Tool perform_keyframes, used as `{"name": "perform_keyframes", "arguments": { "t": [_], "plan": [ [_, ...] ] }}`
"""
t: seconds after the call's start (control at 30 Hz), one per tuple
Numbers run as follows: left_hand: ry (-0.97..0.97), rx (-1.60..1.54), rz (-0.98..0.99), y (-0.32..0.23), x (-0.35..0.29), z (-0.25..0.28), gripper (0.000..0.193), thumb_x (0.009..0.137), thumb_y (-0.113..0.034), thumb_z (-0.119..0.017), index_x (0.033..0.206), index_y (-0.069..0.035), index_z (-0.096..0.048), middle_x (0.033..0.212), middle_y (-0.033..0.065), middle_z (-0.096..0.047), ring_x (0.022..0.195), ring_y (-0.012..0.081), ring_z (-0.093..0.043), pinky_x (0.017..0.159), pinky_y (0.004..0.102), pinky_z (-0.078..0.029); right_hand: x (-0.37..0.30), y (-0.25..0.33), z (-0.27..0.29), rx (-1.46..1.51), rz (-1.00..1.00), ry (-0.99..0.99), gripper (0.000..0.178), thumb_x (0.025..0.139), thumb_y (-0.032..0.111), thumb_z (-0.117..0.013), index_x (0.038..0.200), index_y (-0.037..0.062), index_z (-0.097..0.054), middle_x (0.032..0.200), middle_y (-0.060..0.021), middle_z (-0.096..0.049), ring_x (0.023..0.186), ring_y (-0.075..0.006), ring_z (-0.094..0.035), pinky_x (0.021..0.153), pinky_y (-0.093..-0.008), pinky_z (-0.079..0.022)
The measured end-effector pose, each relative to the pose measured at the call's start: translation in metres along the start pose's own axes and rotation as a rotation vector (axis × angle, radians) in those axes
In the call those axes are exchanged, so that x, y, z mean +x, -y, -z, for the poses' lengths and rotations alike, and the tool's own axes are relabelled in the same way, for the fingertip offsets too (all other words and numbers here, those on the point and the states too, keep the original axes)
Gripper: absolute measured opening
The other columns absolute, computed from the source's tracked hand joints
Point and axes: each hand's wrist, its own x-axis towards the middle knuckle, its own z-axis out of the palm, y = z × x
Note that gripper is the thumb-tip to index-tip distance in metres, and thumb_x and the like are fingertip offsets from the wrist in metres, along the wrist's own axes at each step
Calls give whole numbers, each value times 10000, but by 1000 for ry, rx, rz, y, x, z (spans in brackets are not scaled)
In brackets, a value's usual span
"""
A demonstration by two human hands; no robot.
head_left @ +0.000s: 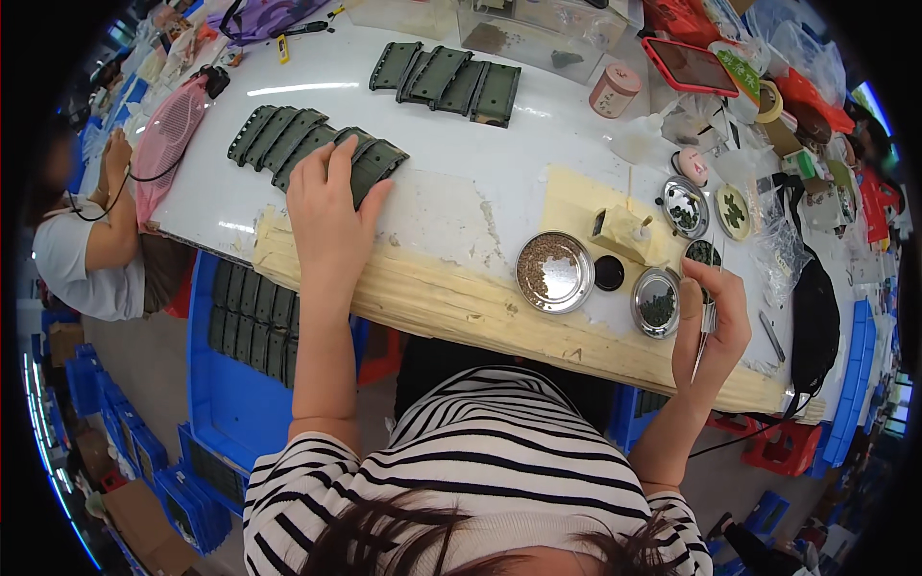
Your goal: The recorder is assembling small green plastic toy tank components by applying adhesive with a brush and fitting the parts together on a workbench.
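My left hand rests with its fingers spread on the near end of a row of dark green curved plastic pieces. It touches their top without wrapping round them. In my right hand, pinched between thumb and fingers, is a slim pair of metal tweezers. Beside that hand stands a round metal dish holding small dark green parts. Left of it, another metal dish contains tiny brownish parts. A small black round lid lies between the two dishes.
A second row of green pieces lies farther back. A yellowish box, more small dishes and a pink tin stand to the right. A blue crate with green pieces sits below the table's left edge. At left sits another person.
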Motion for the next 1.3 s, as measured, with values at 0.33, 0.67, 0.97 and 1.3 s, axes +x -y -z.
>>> {"name": "perform_keyframes", "arguments": {
  "t": [0.33,0.67,0.97,1.3],
  "plan": [
    [330,-25,-118,-2,135,-79,421,841,-439,-663,919,-42,-548,866,122,-625,815,299,-601,692,405,-475,-4,6,-2,70,5,-10,135,806,-7,-657,940,8,-657,818,-97,-579,770,-216,-549,724,-279,-430],
    [132,-383,-195,-38,105,-32,378,755,-178,-744,1002,-44,-491,878,106,-616,797,238,-619,746,342,-496,-14,-3,1,333,-105,-58,116,780,-18,-671,832,17,-573,938,-132,-628,827,-204,-579,774,-290,-453],
    [353,-910,-535,-104,-16,37,464,606,-25,-791,993,-68,-538,1003,128,-612,869,344,-603,869,432,-527,-14,38,-27,961,-304,436,257,793,-16,-699,876,40,-462,980,-96,-564,843,-63,-549,690,-216,-501],
    [506,-1956,358,-138,-80,6,883,806,-364,-745,1444,-15,-244,1445,190,-361,1326,299,-394,1103,450,-315,-38,48,-33,1300,-486,241,257,845,-62,-616,826,70,-396,1008,-79,-534,842,-58,-485,727,-201,-436]
  ]
}}
